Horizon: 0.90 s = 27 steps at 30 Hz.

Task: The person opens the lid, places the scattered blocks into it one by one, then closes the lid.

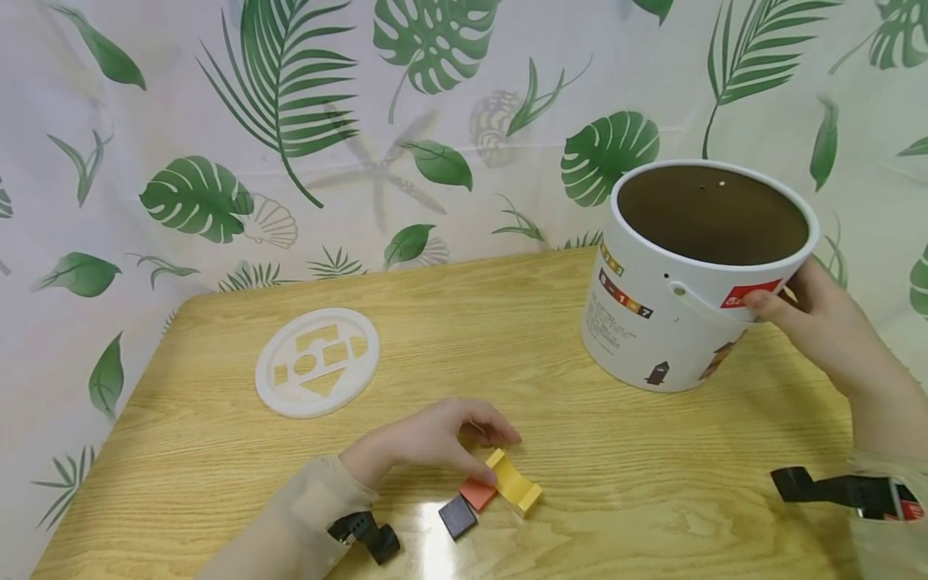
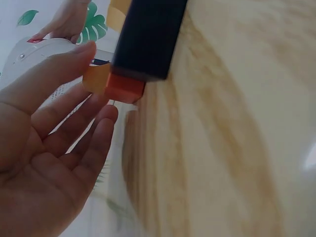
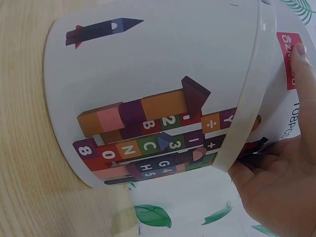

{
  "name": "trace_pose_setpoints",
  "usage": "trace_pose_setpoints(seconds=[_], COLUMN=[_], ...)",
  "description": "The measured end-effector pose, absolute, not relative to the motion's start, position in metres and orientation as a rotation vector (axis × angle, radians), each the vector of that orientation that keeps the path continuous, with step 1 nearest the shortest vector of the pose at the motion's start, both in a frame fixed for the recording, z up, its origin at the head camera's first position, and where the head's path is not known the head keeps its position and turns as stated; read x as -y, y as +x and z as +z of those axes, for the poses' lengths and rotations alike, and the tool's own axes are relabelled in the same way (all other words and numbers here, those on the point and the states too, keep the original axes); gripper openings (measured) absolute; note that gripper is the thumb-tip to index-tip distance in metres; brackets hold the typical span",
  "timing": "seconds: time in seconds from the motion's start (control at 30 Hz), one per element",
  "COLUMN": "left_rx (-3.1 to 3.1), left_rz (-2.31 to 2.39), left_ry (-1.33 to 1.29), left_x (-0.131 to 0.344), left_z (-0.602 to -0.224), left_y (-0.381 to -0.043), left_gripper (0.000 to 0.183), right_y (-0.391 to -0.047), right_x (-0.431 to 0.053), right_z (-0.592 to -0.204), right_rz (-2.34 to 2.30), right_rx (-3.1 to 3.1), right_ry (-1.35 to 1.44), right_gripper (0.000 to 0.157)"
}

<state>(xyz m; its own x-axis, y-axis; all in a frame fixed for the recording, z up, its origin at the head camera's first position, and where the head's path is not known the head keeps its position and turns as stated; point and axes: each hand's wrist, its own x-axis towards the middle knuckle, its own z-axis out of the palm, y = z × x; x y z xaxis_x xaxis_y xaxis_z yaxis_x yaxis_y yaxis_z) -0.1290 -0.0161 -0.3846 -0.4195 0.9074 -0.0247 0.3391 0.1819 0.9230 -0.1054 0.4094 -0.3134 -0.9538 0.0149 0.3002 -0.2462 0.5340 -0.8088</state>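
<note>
On the table lies a small row of blocks: a black square block point(image 1: 457, 517), a red block point(image 1: 478, 493) and a yellow block point(image 1: 516, 486) with a curved hollow. My left hand point(image 1: 449, 439) is over the blocks, its thumb at the red and yellow ones and its other fingers spread apart beyond them. In the left wrist view the black block point(image 2: 148, 39) partly covers the red block point(image 2: 124, 89). With my right hand point(image 1: 819, 322) I grip a white bucket point(image 1: 638, 322) by its upper side, thumb on the red label. The bucket leans; its inside bottom is hidden.
A white round lid point(image 1: 316, 407) with cut-out shapes lies on the left of the wooden table point(image 1: 464, 338). A leaf-patterned cloth point(image 1: 464, 209) hangs behind the table's back edge.
</note>
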Motion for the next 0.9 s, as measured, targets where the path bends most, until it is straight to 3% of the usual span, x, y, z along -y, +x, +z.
trace_pose_setpoints(seconds=[0.9], left_rx=[-1.967], left_rz=[1.165], left_ry=[1.202], left_x=[0.0108], left_z=[-0.3851], left_y=[-0.1313], left_gripper=[0.03], right_y=[-0.1051], right_x=[-0.4108], right_z=[-0.3134], right_rz=[1.384], right_rx=[2.511], right_ry=[0.185], right_gripper=[0.069])
